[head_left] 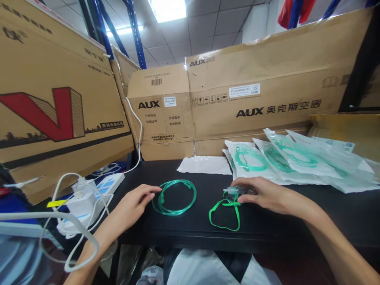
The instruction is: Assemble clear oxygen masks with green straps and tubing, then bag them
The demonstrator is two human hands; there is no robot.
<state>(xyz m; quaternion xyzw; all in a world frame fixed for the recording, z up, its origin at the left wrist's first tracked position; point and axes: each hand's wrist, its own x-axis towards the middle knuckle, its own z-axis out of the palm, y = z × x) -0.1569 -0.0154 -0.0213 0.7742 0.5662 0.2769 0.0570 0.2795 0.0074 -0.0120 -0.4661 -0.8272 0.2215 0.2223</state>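
Observation:
A coil of green tubing (177,213) lies on the black table (196,233) left of centre. The fingertips of my left hand (138,204) are at the coil's left edge; the fingers are slightly bent and nothing shows inside them. To the right, my right hand (257,193) has its thumb and fingers around a clear plastic mask (233,194) with a pale connector pointing left. A bright green elastic strap (238,217) loops from the mask onto the table. The palm side of my right hand is partly hidden.
Several clear packets (252,162) of green tubing are piled at the back right, beside a flat white wrapper (204,165). A power strip (109,184) with plugs and white cables lies at the left. Cardboard boxes (213,118) stand along the back.

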